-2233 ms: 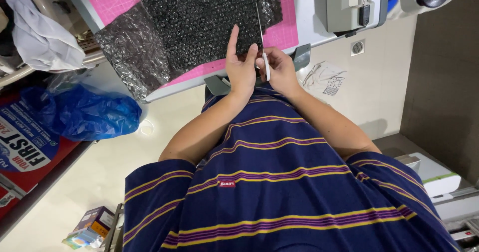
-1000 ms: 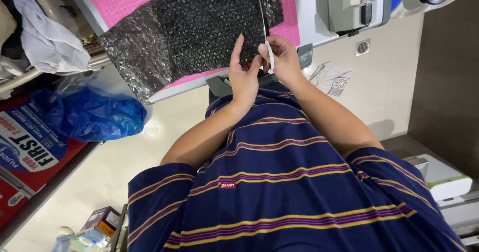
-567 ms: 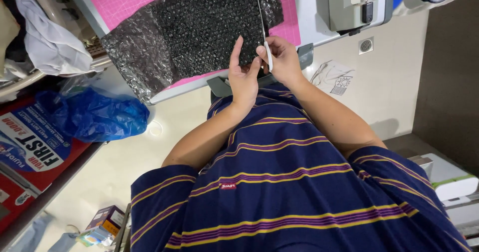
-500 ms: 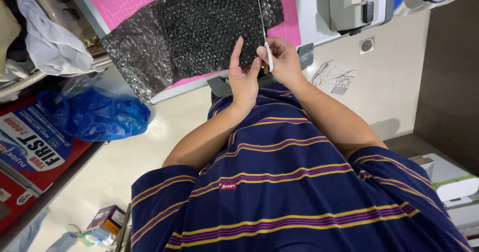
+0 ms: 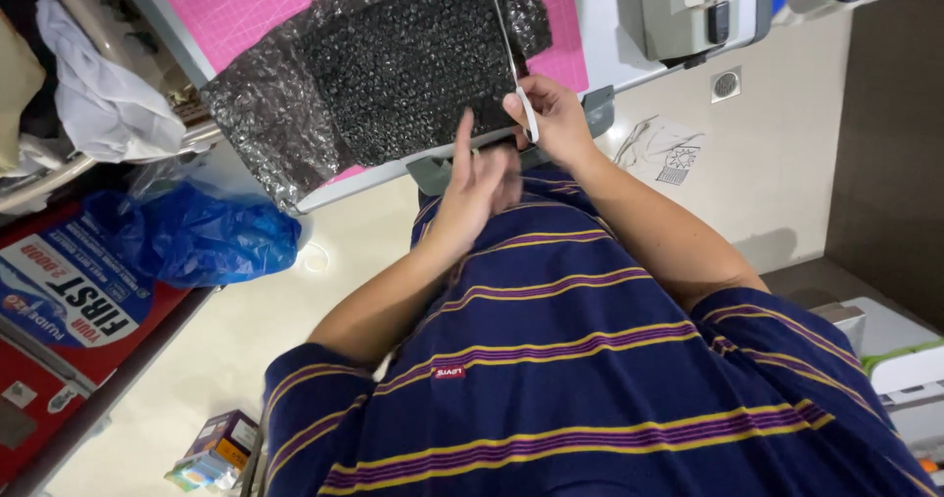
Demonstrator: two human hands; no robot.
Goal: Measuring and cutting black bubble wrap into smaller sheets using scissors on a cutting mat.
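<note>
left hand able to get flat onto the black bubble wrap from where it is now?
Probably yes. The left hand hovers at the near edge of the black bubble wrap, nothing between them. The right hand with the scissors sits off to the side.

The left hand (image 5: 479, 187) is motion-blurred; the bubble wrap (image 5: 393, 64) and pink cutting mat (image 5: 246, 5) run off the top edge.

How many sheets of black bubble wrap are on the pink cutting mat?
1: a single crumpled sheet of black bubble wrap lies across the pink cutting mat, in front of the left hand and right hand. Layers folded underneath may be hidden.
</note>
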